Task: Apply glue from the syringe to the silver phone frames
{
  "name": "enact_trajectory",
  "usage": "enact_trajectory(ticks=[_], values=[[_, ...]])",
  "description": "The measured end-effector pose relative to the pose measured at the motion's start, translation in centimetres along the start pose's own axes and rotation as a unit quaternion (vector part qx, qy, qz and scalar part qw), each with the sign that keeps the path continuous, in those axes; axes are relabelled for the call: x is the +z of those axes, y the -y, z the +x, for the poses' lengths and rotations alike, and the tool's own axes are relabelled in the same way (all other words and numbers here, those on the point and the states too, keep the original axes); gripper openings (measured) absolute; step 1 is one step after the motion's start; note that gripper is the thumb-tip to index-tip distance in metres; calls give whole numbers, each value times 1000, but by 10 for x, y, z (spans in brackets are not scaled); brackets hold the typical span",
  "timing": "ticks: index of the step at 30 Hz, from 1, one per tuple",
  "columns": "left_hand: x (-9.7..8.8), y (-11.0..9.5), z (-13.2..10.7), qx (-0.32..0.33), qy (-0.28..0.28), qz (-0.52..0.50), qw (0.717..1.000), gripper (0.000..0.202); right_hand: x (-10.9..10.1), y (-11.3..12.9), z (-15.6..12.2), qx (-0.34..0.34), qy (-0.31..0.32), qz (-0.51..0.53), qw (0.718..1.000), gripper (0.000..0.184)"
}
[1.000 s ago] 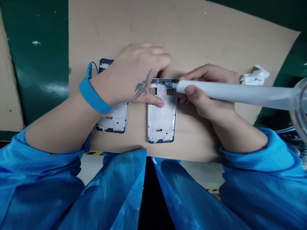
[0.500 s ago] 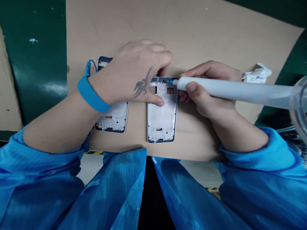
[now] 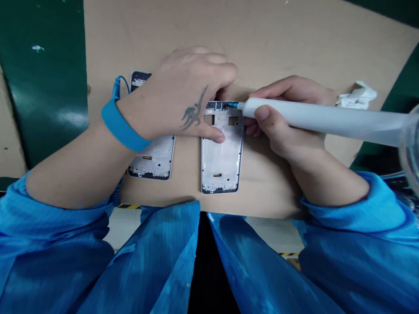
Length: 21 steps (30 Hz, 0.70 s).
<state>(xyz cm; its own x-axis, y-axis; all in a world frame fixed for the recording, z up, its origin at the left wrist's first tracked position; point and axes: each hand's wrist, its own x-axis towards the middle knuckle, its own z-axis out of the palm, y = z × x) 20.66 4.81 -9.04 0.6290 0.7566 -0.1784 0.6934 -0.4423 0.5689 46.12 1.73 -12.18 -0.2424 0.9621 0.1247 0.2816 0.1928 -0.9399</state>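
A silver phone frame with dark ends lies flat on the brown sheet in front of me. My left hand steadies it, thumb pressed on its face and fingers curled at its upper edge. In my right hand is a long whitish dispensing syringe, held almost level. Its narrow blue tip points left and sits at the upper edge of the frame; whether it touches cannot be told. Partly under my left wrist lies a second phone frame.
Brown cardboard covers the green bench. A crumpled white wrapper lies beyond my right hand. My left wrist wears a blue strap with a coiled cord. A clear round object is at the right edge.
The syringe tip has shifted slightly toward the top edge of the phone frame. The whole view has moved a little; my left hand keeps its hold.
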Motion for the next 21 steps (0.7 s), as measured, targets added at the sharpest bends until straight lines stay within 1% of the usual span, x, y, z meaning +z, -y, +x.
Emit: enact_trajectory(ticks=[2,6,8,11,14,17,19,21], values=[[0,0,0,0,1,1,1000,57,1,0,0,-1,-1,-4,1000,48],[-1,0,-1,21,-1,26,999,53,1,2,-1,0,6,-6,1000,46],[0,1,0,32,-9,34,999,51,0,3,-2,3,16,-9,1000,43],[2,2,0,33,-25,17,999,50,-1,3,-3,0,36,-9,999,35],[2,2,0,25,-30,-10,999,52,-1,3,-4,3,50,-19,999,31],[0,1,-1,0,-10,-36,999,61,-2,5,-4,3,38,-21,999,30],[-1,0,-2,-15,3,-46,999,66,-3,7,-4,7,25,-18,999,31],[-2,0,-2,-19,9,-46,999,69,-4,9,-3,25,36,-32,999,35]])
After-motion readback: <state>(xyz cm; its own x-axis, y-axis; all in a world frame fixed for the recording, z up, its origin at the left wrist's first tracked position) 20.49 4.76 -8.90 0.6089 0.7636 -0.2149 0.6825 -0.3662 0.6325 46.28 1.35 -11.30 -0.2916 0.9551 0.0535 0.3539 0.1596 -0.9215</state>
